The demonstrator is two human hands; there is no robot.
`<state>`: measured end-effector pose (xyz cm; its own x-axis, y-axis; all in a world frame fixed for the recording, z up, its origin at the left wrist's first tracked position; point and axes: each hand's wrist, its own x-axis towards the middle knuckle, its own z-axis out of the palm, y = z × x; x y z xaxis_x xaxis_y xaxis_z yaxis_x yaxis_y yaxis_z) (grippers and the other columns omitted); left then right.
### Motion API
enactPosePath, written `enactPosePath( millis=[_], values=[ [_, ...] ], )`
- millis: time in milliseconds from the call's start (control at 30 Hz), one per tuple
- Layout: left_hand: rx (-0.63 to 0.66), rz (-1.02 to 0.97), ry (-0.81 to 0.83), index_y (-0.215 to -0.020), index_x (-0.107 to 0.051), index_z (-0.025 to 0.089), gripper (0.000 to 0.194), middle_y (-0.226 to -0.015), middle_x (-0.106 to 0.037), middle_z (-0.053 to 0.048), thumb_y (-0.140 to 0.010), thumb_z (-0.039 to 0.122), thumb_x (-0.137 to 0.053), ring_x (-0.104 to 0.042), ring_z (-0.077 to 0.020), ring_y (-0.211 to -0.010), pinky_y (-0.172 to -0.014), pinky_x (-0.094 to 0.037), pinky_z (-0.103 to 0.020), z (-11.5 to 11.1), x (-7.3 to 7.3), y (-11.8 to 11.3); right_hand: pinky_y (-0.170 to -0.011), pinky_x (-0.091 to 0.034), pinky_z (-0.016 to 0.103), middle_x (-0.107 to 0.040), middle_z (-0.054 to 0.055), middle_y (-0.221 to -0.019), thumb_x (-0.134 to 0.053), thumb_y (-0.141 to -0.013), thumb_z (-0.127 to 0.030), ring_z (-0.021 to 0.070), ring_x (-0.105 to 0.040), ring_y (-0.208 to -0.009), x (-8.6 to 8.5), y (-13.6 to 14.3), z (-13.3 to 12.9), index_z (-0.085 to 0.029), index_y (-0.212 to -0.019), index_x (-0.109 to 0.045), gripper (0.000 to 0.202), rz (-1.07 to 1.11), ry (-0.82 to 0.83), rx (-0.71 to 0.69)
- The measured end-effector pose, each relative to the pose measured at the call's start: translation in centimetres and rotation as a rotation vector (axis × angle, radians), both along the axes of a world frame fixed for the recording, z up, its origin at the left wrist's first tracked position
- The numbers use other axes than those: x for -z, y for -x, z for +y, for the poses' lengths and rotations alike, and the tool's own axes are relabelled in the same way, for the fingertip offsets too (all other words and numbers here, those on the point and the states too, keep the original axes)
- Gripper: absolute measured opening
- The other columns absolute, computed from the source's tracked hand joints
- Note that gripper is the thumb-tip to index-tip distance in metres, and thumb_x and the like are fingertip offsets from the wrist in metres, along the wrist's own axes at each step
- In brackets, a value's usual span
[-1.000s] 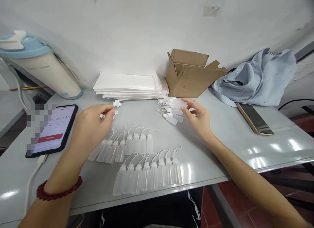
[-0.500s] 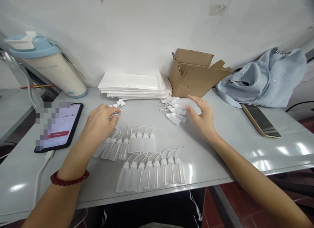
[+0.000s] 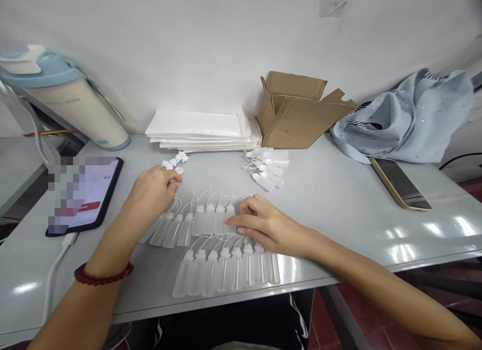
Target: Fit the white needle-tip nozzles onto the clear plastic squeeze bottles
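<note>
My left hand (image 3: 156,192) is closed, thumb and finger pinched on a small white cap (image 3: 178,171), beside a little pile of white caps (image 3: 173,162). Over the right end of the upper row of clear bottles (image 3: 209,222), my right hand (image 3: 263,224) has its fingers apart and curved, with nothing seen in it. A lower row of clear bottles (image 3: 225,273) with thin looped straps lies nearer the table edge. More small bottles (image 3: 269,173) lie in a loose heap behind my right hand.
White padded envelopes (image 3: 199,126) are stacked by the wall beside an open cardboard box (image 3: 297,121). A blue-lidded bottle (image 3: 81,106) and a plugged-in phone (image 3: 88,199) are at left. Another phone (image 3: 399,184) and a light blue bag (image 3: 406,121) are at right.
My right hand has moved left and nearer me, from beside the loose heap to over the upper row. My left hand stays by the caps. The view has shifted slightly.
</note>
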<state>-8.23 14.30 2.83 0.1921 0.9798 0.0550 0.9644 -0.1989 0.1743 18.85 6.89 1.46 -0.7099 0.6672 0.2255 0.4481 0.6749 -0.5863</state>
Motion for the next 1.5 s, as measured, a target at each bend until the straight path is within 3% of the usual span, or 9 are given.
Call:
enactPosePath(
  millis=[233, 533, 633, 733, 867, 1100, 1233, 1367, 1500],
  values=[
    [0.011, -0.044, -0.005, -0.077, -0.068, 0.021, 0.021, -0.089, -0.071, -0.011, -0.079, 0.023, -0.047, -0.066, -0.0292, -0.077, -0.073, -0.049, -0.041, 0.0, 0.2, -0.1, -0.081, -0.047, 0.036, -0.052, 0.009, -0.093, -0.043, -0.098, -0.028, 0.0196, -0.048, -0.088, 0.2, -0.1, 0.2, -0.017, -0.11, -0.066, 0.029, -0.038, -0.01, 0.028],
    [-0.012, -0.264, -0.019, -0.081, -0.061, 0.02, 0.01, -0.086, -0.07, -0.005, -0.076, 0.024, -0.054, -0.068, -0.0222, -0.078, -0.08, -0.051, -0.036, -1.6, -1.9, -2.1, -0.074, -0.045, 0.034, -0.054, 0.007, -0.083, -0.049, -0.093, -0.023, 0.0185, -0.05, -0.079, 0.8, -0.5, 0.8, -0.016, -0.088, -0.061, 0.015, -0.038, -0.031, 0.193],
    [-0.012, -0.299, -0.059, -0.081, -0.061, 0.02, 0.007, -0.085, -0.07, -0.004, -0.076, 0.022, -0.056, -0.067, -0.0209, -0.078, -0.08, -0.051, -0.036, -1.9, -2.2, -2.3, -0.066, -0.043, 0.031, -0.055, 0.006, -0.082, -0.054, -0.089, -0.023, 0.0166, -0.05, -0.071, 1.0, -0.5, 0.9, -0.016, -0.091, -0.054, 0.006, -0.018, 0.026, 0.303],
    [0.006, -0.293, -0.07, -0.082, -0.061, 0.019, 0.006, -0.087, -0.069, -0.004, -0.078, 0.02, -0.056, -0.067, -0.0202, -0.08, -0.081, -0.051, -0.037, -2.0, -2.3, -2.3, -0.061, -0.041, 0.029, -0.056, 0.004, -0.08, -0.057, -0.087, -0.024, 0.0154, -0.049, -0.065, 1.1, -0.5, 0.9, -0.016, -0.103, -0.051, 0.019, -0.027, 0.065, 0.389],
    [-0.008, -0.368, -0.045, -0.085, -0.062, 0.018, 0.008, -0.088, -0.069, -0.003, -0.08, 0.021, -0.057, -0.065, -0.0194, -0.082, -0.084, -0.051, -0.038, -2.3, -2.6, -2.7, -0.059, -0.04, 0.029, -0.058, 0.003, -0.078, -0.056, -0.089, -0.029, 0.0146, -0.048, -0.061, 1.1, -0.6, 1.0, -0.016, -0.113, -0.053, 0.028, -0.088, 0.047, 0.402],
    [-0.158, -0.887, 0.23, -0.089, -0.067, 0.02, 0.026, -0.092, -0.07, -0.003, -0.069, 0.034, -0.076, -0.067, -0.0211, -0.091, -0.075, -0.056, -0.029, -3.2, -3.1, -3.5, -0.062, -0.047, 0.03, -0.058, 0.009, -0.092, -0.056, -0.089, -0.025, 0.0139, -0.051, -0.064, 1.2, -0.9, 1.0, -0.012, -0.109, -0.065, 0.026, -0.063, -0.021, 0.439],
    [-0.147, -1.033, 0.407, -0.089, -0.068, 0.021, 0.031, -0.087, -0.072, -0.002, -0.065, 0.036, -0.081, -0.068, -0.0195, -0.085, -0.069, -0.054, -0.026, -3.3, -2.7, -4.0, -0.063, -0.048, 0.03, -0.061, 0.01, -0.099, -0.059, -0.087, -0.023, 0.0131, -0.052, -0.063, 1.2, -1.0, 1.0, -0.013, -0.11, -0.065, 0.026, -0.095, 0.006, 0.472],
    [-0.102, -1.14, 0.525, -0.085, -0.068, 0.021, 0.028, -0.088, -0.07, 0.0, -0.065, 0.034, -0.083, -0.066, -0.015, -0.084, -0.073, -0.052, -0.023, -3.5, -2.6, -4.4, -0.063, -0.046, 0.031, -0.064, 0.01, -0.098, -0.059, -0.087, -0.021, 0.0141, -0.053, -0.064, 1.0, -1.1, 1.1, -0.013, -0.11, -0.066, 0.025, -0.138, 0.018, 0.481],
    [-0.031, -1.19, 0.602, -0.083, -0.069, 0.021, 0.022, -0.088, -0.068, 0.001, -0.068, 0.031, -0.081, -0.063, -0.0117, -0.084, -0.072, -0.051, -0.019, -3.8, -2.5, -4.8, -0.061, -0.042, 0.028, -0.065, 0.007, -0.091, -0.062, -0.086, -0.024, 0.0113, -0.047, -0.06, 0.1, -1.2, 1.0, -0.014, -0.105, -0.067, 0.022, 0.048, 0.069, 0.426]
  ],
)
